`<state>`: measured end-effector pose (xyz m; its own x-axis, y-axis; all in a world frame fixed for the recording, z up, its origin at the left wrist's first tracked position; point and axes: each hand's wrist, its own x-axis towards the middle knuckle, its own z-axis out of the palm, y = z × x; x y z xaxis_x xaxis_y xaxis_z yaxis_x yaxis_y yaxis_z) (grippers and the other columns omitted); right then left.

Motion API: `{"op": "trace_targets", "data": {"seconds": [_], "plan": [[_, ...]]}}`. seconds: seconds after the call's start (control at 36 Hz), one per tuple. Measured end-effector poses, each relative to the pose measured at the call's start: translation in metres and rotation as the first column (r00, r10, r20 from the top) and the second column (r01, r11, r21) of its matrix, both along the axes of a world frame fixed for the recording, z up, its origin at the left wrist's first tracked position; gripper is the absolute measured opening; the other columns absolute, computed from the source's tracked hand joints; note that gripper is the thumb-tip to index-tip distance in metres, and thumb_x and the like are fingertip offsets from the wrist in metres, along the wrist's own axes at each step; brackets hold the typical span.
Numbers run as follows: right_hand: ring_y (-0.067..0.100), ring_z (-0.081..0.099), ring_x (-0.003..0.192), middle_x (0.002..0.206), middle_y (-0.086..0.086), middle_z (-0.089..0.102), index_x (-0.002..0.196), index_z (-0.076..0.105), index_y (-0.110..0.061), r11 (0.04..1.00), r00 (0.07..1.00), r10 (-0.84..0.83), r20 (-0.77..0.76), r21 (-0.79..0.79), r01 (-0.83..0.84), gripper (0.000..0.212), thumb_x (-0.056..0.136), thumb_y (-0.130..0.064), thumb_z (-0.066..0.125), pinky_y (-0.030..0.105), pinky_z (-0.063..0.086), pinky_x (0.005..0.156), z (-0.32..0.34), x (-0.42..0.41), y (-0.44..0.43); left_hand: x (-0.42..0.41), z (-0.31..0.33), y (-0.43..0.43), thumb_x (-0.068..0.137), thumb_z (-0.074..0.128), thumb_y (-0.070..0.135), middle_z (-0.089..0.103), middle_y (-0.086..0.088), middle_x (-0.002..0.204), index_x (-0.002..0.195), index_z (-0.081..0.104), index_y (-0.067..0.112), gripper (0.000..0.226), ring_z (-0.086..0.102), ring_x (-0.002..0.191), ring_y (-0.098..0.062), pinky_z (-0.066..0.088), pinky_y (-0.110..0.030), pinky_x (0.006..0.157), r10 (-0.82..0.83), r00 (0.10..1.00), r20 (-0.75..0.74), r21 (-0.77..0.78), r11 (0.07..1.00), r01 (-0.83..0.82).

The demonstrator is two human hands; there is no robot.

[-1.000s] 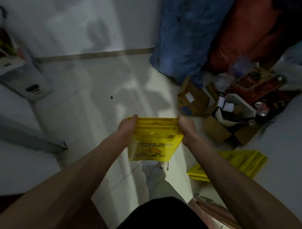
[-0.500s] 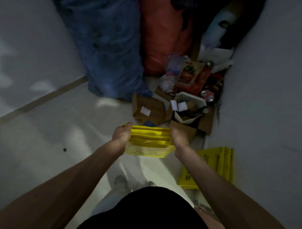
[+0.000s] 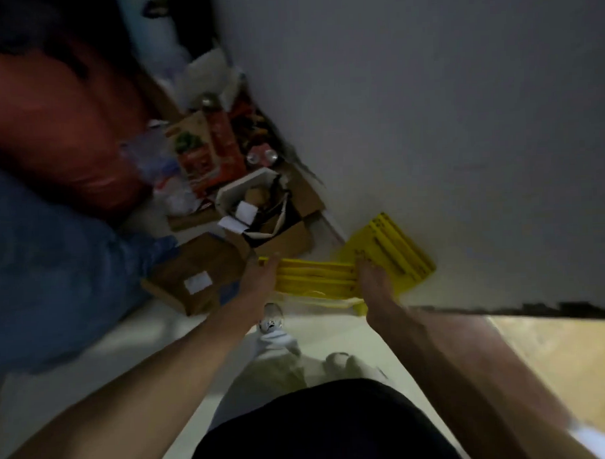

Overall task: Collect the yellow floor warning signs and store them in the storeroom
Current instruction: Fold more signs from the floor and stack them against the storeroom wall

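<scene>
I hold a stack of folded yellow warning signs (image 3: 316, 278) flat between both hands, low over the floor. My left hand (image 3: 261, 282) grips its left end and my right hand (image 3: 373, 281) grips its right end. Just beyond my right hand, more folded yellow signs (image 3: 394, 250) lean against the white wall (image 3: 427, 122) where it meets the floor. The held stack partly overlaps their lower left corner in this view.
Open cardboard boxes (image 3: 280, 226) with rubbish and a closed brown box (image 3: 196, 277) crowd the corner ahead. A blue bag (image 3: 48, 258) and a red bag (image 3: 61, 134) lie at left. A wooden door edge (image 3: 504, 352) is at right. My shoe (image 3: 271, 321) is below the signs.
The view has swung right toward the wall. My hands have carried the held stack forward and right, close to the signs leaning on the wall.
</scene>
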<state>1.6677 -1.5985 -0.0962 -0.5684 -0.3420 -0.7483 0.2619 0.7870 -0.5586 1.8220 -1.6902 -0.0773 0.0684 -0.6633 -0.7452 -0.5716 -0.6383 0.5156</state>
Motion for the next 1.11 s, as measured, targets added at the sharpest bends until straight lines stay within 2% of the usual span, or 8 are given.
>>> {"op": "trace_targets", "data": {"seconds": [0.11, 0.19, 0.36, 0.47, 0.64, 0.72, 0.89, 1.11], "plan": [[0.033, 0.058, 0.093, 0.107, 0.013, 0.065, 0.102, 0.062, -0.016, 0.972, 0.971, -0.235, -0.04, -0.006, 0.235, 0.034, 0.09, -0.044, 0.046, 0.039, 0.046, 0.081, 0.002, 0.006, 0.014, -0.02, -0.005, -0.02, 0.094, 0.043, 0.048, 0.051, -0.018, 0.135, 0.132, 0.048, 0.003, 0.06, 0.051, 0.119, -0.033, 0.04, -0.035, 0.091, -0.27, 0.963, 0.001, 0.03, 0.962, 0.27], [0.038, 0.06, 0.105, 0.116, 0.017, 0.066, 0.117, 0.062, -0.011, 0.936, 0.935, -0.352, -0.054, 0.012, 0.353, 0.046, 0.09, -0.045, 0.046, 0.042, 0.046, 0.083, 0.003, 0.008, 0.022, -0.032, -0.006, -0.022, 0.094, 0.04, 0.049, 0.056, -0.017, 0.13, 0.124, 0.055, 0.006, 0.054, 0.054, 0.11, -0.029, 0.038, -0.032, 0.083, -0.395, 0.917, -0.051, 0.016, 0.918, 0.397], [0.032, 0.063, 0.1, 0.115, 0.015, 0.068, 0.116, 0.063, -0.011, 0.857, 0.856, -0.515, -0.051, -0.025, 0.515, 0.045, 0.089, -0.045, 0.051, 0.041, 0.051, 0.083, -0.006, 0.014, 0.036, -0.054, -0.01, -0.025, 0.097, 0.038, 0.044, 0.051, -0.02, 0.136, 0.132, 0.047, 0.003, 0.054, 0.049, 0.123, -0.034, 0.038, -0.035, 0.092, -0.571, 0.82, -0.045, 0.011, 0.82, 0.572], [0.025, 0.062, 0.089, 0.11, 0.011, 0.067, 0.114, 0.062, -0.011, 0.785, 0.786, -0.618, -0.021, -0.048, 0.617, 0.038, 0.091, -0.04, 0.051, 0.035, 0.045, 0.072, -0.032, 0.013, 0.041, -0.077, -0.028, -0.028, 0.099, 0.04, 0.034, 0.05, -0.017, 0.136, 0.133, 0.044, 0.002, 0.047, 0.049, 0.123, -0.03, 0.036, -0.029, 0.083, -0.601, 0.791, -0.116, 0.004, 0.796, 0.605], [0.024, 0.06, 0.083, 0.096, 0.009, 0.065, 0.106, 0.063, -0.007, 0.731, 0.731, -0.682, 0.011, 0.01, 0.682, 0.037, 0.09, -0.039, 0.049, 0.031, 0.043, 0.058, -0.085, 0.005, 0.044, -0.098, -0.084, -0.031, 0.097, 0.041, 0.038, 0.042, -0.013, 0.145, 0.142, 0.034, 0.004, 0.056, 0.042, 0.131, -0.029, 0.036, -0.032, 0.095, -0.65, 0.756, -0.079, 0.041, 0.756, 0.654], [0.021, 0.057, 0.077, 0.089, 0.007, 0.062, 0.1, 0.062, -0.008, 0.718, 0.717, -0.696, 0.043, 0.012, 0.696, 0.032, 0.091, -0.036, 0.048, 0.033, 0.042, 0.059, -0.11, -0.001, 0.043, -0.103, -0.111, -0.031, 0.097, 0.04, 0.04, 0.044, -0.015, 0.143, 0.14, 0.037, 0.003, 0.056, 0.044, 0.129, -0.03, 0.037, -0.032, 0.095, -0.657, 0.752, -0.047, 0.061, 0.75, 0.659], [0.016, 0.053, 0.072, 0.08, 0.0, 0.058, 0.099, 0.058, -0.011, 0.696, 0.693, -0.717, 0.073, 0.009, 0.718, 0.028, 0.092, -0.035, 0.046, 0.032, 0.04, 0.058, -0.157, -0.016, 0.043, -0.123, -0.161, -0.034, 0.098, 0.042, 0.034, 0.049, -0.016, 0.137, 0.134, 0.043, 0.001, 0.049, 0.049, 0.124, -0.029, 0.035, -0.027, 0.08, -0.595, 0.802, -0.061, 0.109, 0.794, 0.597], [0.022, 0.058, 0.08, 0.089, 0.006, 0.064, 0.093, 0.062, -0.01, 0.677, 0.677, -0.731, 0.081, -0.03, 0.735, 0.026, 0.094, -0.027, 0.043, 0.034, 0.046, 0.068, -0.199, -0.031, 0.044, -0.146, -0.207, -0.042, 0.099, 0.038, 0.034, 0.052, -0.019, 0.133, 0.131, 0.045, -0.001, 0.048, 0.052, 0.12, -0.032, 0.039, -0.031, 0.084, -0.667, 0.745, -0.028, 0.073, 0.742, 0.667]]}}
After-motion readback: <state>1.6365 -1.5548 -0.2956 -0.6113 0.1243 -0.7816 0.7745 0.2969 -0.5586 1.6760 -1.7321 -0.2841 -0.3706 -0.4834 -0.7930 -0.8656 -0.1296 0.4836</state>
